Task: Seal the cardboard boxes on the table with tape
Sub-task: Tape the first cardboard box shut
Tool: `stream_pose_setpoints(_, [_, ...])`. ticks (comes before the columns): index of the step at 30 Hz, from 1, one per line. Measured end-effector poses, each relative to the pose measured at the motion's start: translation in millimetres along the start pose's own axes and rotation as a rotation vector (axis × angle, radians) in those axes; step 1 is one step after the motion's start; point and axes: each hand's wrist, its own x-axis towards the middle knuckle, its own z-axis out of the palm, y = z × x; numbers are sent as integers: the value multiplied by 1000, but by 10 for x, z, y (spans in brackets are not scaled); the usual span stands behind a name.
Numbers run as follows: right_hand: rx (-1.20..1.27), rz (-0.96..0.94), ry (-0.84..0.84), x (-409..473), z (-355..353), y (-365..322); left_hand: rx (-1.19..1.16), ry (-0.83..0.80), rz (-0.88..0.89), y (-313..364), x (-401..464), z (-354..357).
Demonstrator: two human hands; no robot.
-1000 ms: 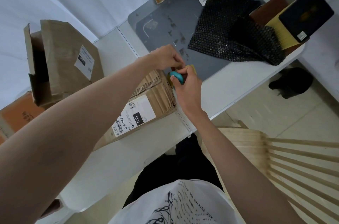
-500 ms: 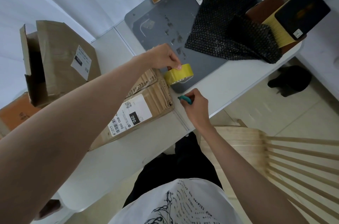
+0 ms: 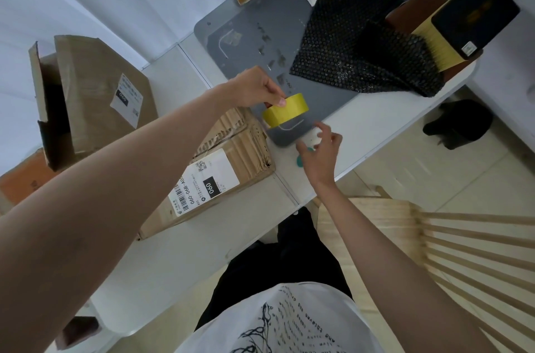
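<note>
You stand at a white table [image 3: 376, 124] that carries a grey cutting mat [image 3: 254, 20], and the survey runs from the largest item down. The open cardboard box [image 3: 86, 92] sits at the far left of the table, its flaps standing up and unsealed. The labelled cardboard box [image 3: 231, 156] lies just in front of you, its near end crushed and corrugated; no tape is clearly visible on the faces that show, though the top is partly hidden behind your left forearm. A black bubble-wrap mailer [image 3: 347, 57] lies on the far side of the mat, well apart from the work. Your left hand [image 3: 254, 86] pinches the yellow tape roll [image 3: 285, 109] at its upper rim, thumb curled over the edge, holding it above the mat's near corner just beside the labelled box. Your right hand [image 3: 321, 150] hovers with fingers spread and loosely bent, gripping nothing, directly over a small teal object [image 3: 299, 161] that lies on the table; it is probably a cutter, but too much is hidden to confirm. My judgement is that you stand between strips: the roll is lifted clear of the box and the cutting tool is set down. The next move calls for finding the free end of the tape with your right fingers, anchoring it on a box seam, and drawing the roll along that seam before cutting. The open box remains wholly undone.
</note>
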Motion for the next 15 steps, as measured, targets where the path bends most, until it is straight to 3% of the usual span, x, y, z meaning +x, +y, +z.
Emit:
stream_pose_setpoints(2, [247,38,-50,19,8,-235,-28,11,10,10,-13,-1])
stream_pose_setpoints(7, [725,430,-126,115,87,-701,-50,47,21,22,-32,-5])
stream_pose_setpoints(15, [533,443,-267,-93,95,-827,-45,101,15,6,-28,5])
